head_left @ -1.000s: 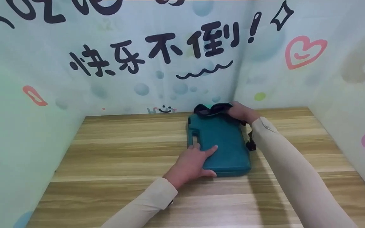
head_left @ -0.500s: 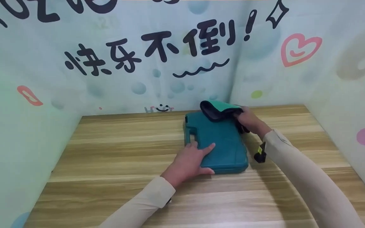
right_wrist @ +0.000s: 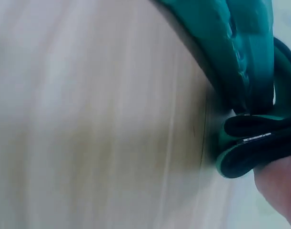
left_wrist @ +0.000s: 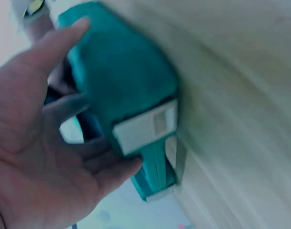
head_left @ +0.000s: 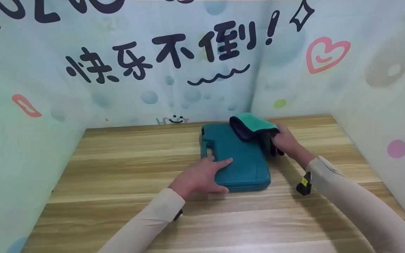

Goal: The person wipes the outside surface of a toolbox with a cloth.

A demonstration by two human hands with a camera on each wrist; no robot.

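A teal plastic carrying case (head_left: 243, 165) lies flat on the wooden table, its cut-out handle on the left side. My left hand (head_left: 200, 175) rests on its near-left corner, the index finger stretched over the top and the thumb at the near edge. The left wrist view shows the fingers spread beside a white latch (left_wrist: 147, 126). My right hand (head_left: 287, 142) grips a folded green cloth (head_left: 253, 123) with dark edging and a dark inside. The cloth drapes over the far-right corner of the case. Its stacked folds show in the right wrist view, beside the case's side seam.
Light printed fabric walls (head_left: 146, 102) enclose the back and both sides of the wooden table (head_left: 135, 158). Black wrist cameras hang under both cuffs.
My right hand has drawn the cloth rightward and toward me, off much of the case's far end, turning up more of its green side. My left hand keeps its place on the case.
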